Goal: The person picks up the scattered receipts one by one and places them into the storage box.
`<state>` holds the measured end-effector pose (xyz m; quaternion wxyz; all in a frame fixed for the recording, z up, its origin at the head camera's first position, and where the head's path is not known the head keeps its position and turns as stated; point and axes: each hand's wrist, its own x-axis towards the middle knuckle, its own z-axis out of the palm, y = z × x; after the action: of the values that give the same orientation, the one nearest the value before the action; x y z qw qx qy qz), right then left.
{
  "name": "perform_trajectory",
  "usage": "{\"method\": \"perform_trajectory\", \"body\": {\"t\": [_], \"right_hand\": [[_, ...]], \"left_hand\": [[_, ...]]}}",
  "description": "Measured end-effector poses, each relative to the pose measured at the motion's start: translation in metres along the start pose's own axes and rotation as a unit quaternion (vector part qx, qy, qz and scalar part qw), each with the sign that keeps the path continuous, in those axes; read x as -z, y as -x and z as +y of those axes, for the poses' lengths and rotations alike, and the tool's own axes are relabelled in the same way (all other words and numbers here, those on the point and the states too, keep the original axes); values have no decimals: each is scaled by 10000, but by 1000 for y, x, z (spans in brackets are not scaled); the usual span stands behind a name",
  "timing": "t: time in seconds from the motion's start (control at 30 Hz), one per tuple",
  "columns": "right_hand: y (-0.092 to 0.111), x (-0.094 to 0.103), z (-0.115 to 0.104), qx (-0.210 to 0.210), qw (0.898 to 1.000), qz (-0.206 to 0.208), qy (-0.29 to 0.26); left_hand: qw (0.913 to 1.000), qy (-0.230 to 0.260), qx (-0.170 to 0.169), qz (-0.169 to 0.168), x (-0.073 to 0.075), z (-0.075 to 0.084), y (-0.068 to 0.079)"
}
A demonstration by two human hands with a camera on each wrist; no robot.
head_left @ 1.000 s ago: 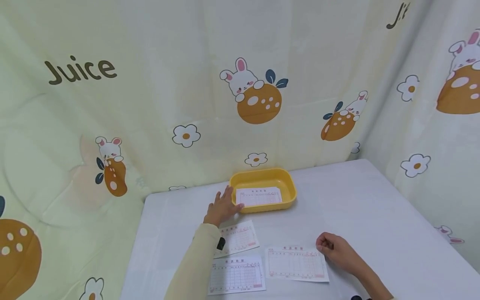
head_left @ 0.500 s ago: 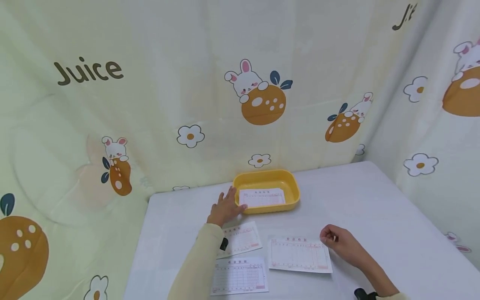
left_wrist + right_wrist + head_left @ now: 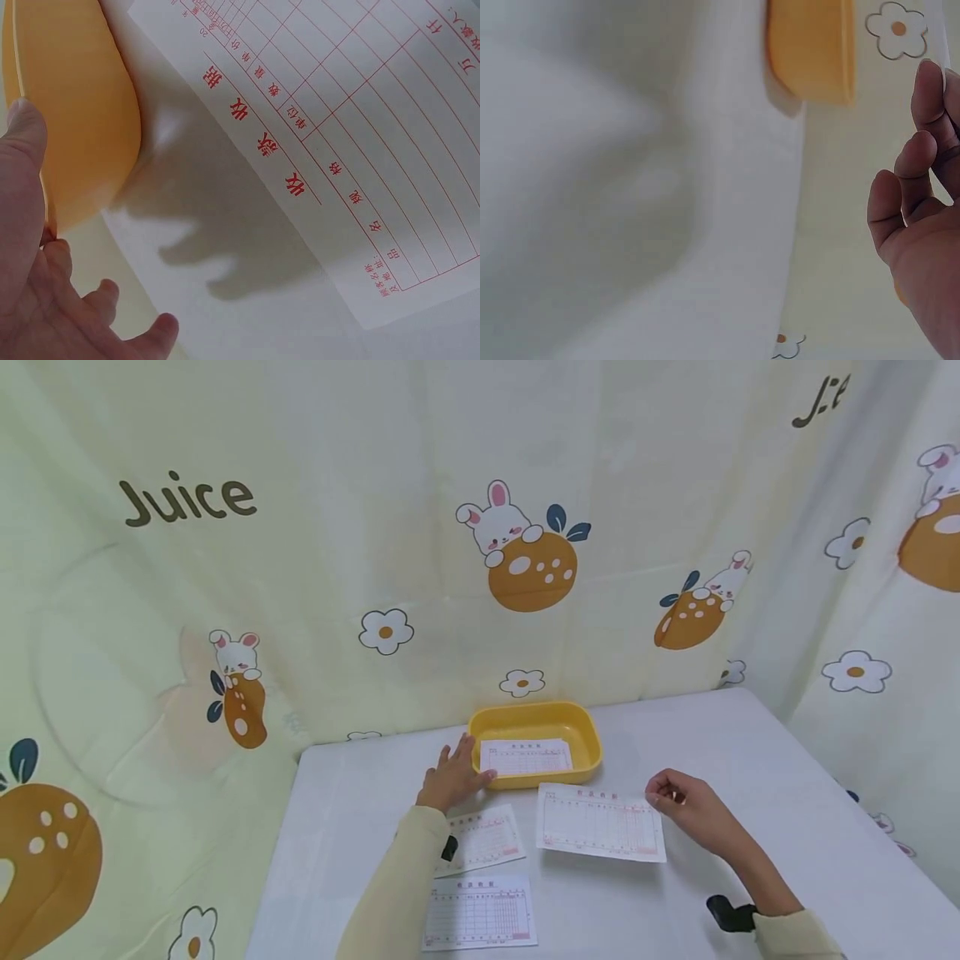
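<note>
My right hand pinches the upper right corner of a printed receipt slip, lifted in front of the yellow tray. In the right wrist view, fingertips of that hand meet at a thin white edge. My left hand rests at the tray's front left corner, its fingers spread along the side and the thumb on the front wall. The left wrist view has that thumb against the tray's rim. Inside the tray lies another printed slip.
Below the left forearm, a red-printed slip lies partly covered by the sleeve. A dark-printed slip lies nearer me on the white tabletop. A patterned curtain hangs behind the table.
The right hand has lifted the slip off the table and carried it forward, close to the tray. My left hand has stayed at the tray's corner. The head view has shifted slightly.
</note>
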<state>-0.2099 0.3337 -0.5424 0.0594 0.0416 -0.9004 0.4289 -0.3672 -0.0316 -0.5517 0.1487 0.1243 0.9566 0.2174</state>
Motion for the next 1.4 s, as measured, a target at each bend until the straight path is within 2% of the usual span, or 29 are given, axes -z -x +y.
{"method": "perform_trajectory", "body": {"t": [0.37, 0.7, 0.97, 1.1, 1.4], "right_hand": [[-33, 30, -31, 129, 9998, 111, 141], [-57, 38, -54, 274, 9993, 55, 253], [-67, 49, -69, 445, 9984, 47, 337], [-72, 54, -75, 532, 9978, 158, 374], [-90, 56, -77, 370, 9983, 2, 442]], "left_hand": [[10000, -48, 2, -46, 2, -1, 0], [9999, -121, -23, -14, -2, -9, 1], [9998, -85, -180, 98, 2, -3, 7], [9998, -119, -156, 19, 2, -2, 7], [9997, -120, -192, -57, 3, 0, 4]]}}
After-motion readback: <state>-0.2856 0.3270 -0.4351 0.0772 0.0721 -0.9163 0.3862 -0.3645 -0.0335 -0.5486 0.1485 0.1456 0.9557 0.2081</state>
